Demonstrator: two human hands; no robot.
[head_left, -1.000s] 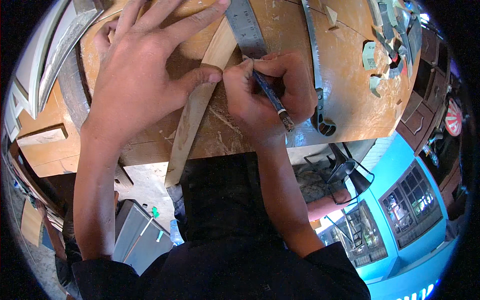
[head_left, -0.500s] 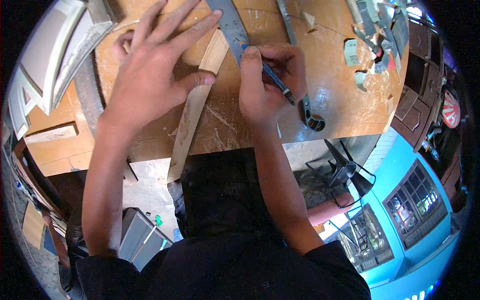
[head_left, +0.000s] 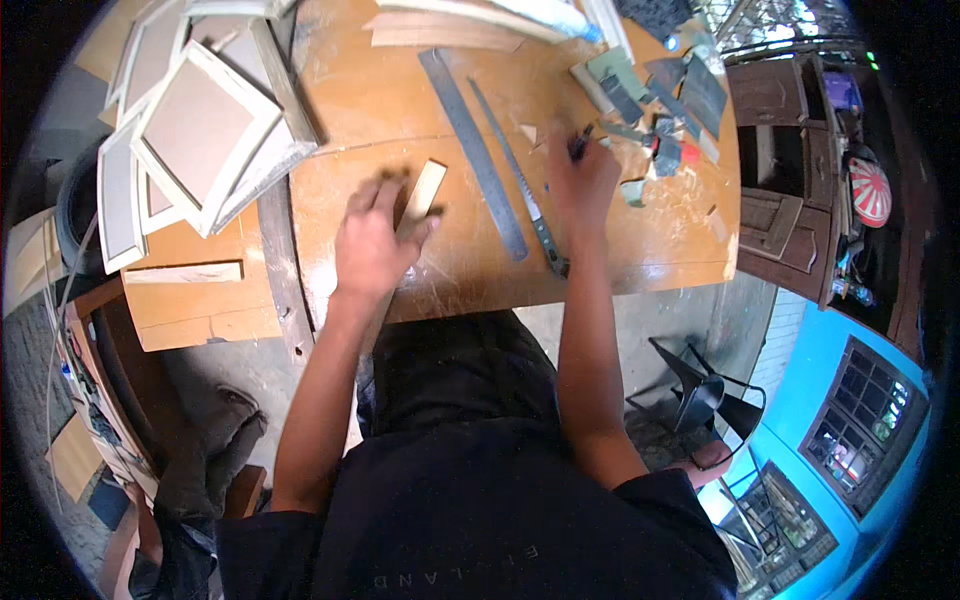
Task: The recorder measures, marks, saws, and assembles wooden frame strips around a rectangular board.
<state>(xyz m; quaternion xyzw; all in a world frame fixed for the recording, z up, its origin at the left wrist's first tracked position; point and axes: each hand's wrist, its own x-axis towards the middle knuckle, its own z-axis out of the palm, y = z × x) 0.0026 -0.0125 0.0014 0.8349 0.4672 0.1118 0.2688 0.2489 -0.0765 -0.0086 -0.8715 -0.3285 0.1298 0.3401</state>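
A narrow wooden strip [head_left: 427, 192] lies near the front of the table. My left hand [head_left: 370, 245] is closed over it, fingers on its left side and thumb on its right. My right hand [head_left: 585, 185], blurred by motion, is over the table farther right. A dark, slim thing [head_left: 578, 146] shows at its fingers, seemingly the pen. Between my hands a steel ruler [head_left: 470, 150] lies flat, apart from the strip. Beside it, nearest my right hand, lies a narrow toothed saw [head_left: 527, 195] with a dark handle toward me.
Pale-edged framed panels [head_left: 205, 135] are stacked at the left. A short wood piece [head_left: 185, 272] lies in front of them. Torn sandpaper pieces [head_left: 640, 110] clutter the right side of the table [head_left: 370, 130]. Thin wood strips [head_left: 450, 32] lie at the back. A black fan [head_left: 700, 395] stands right.
The view has shifted back, showing more of the table. My right hand has left the ruler and moved right. My left hand has drawn nearer and closed around the wooden strip.
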